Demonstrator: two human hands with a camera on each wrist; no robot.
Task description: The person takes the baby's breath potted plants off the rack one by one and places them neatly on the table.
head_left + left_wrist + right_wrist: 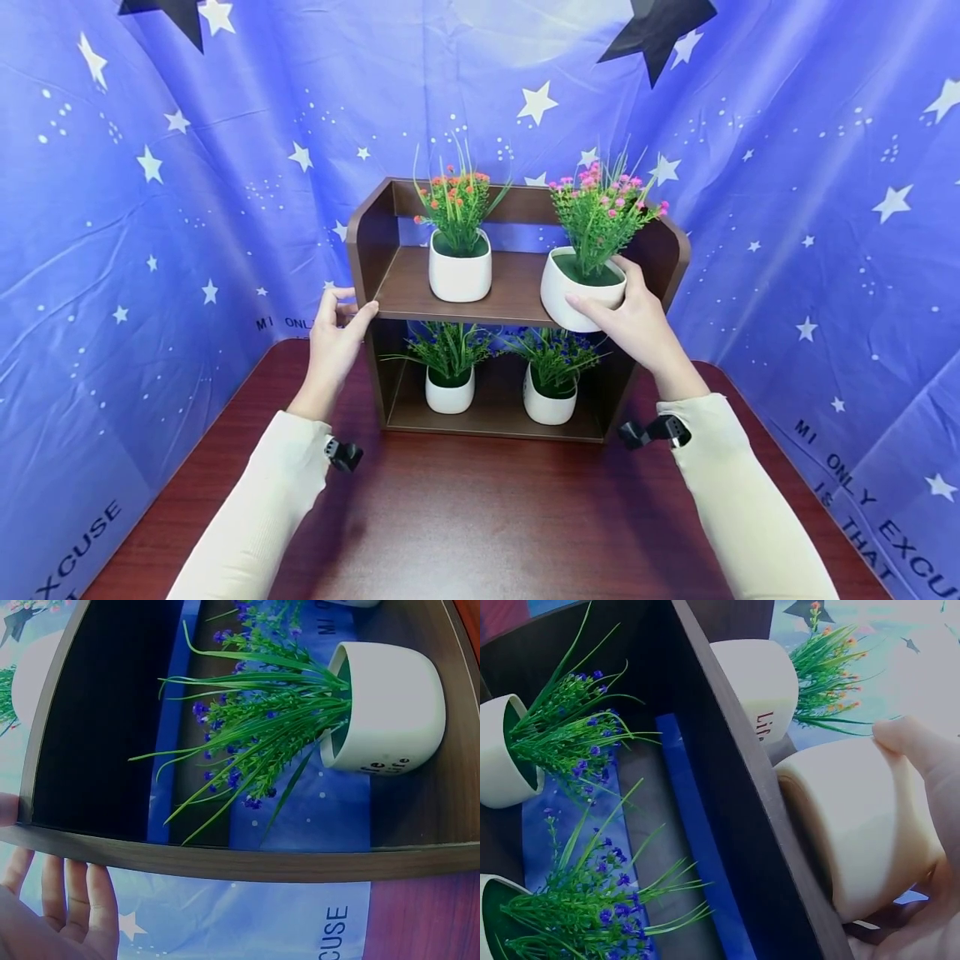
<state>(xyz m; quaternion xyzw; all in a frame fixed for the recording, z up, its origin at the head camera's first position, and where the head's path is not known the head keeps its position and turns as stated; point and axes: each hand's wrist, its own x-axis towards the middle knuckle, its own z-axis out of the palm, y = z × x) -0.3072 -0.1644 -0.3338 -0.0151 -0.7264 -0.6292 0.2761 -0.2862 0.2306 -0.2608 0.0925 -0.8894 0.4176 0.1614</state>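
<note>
A two-tier brown wooden shelf (517, 312) stands on the table. My right hand (637, 325) grips a white pot of pink artificial flowers (573, 292) at the upper board's front right edge. The pot leans a little, and part of its base shows past the board in the right wrist view; whether it touches the board I cannot tell. At the shelf's left side panel (225, 859), my left hand (337, 337) holds on with the thumb in front and the fingers outside. A white pot with orange flowers (460, 275) sits on the upper board, left of the pink one.
Two white pots with blue-purple flowers, a left one (450, 392) and a right one (551, 400), stand on the lower board. The dark red table (480, 517) extends in front of the shelf. A blue star-printed curtain (262, 208) surrounds the back and sides.
</note>
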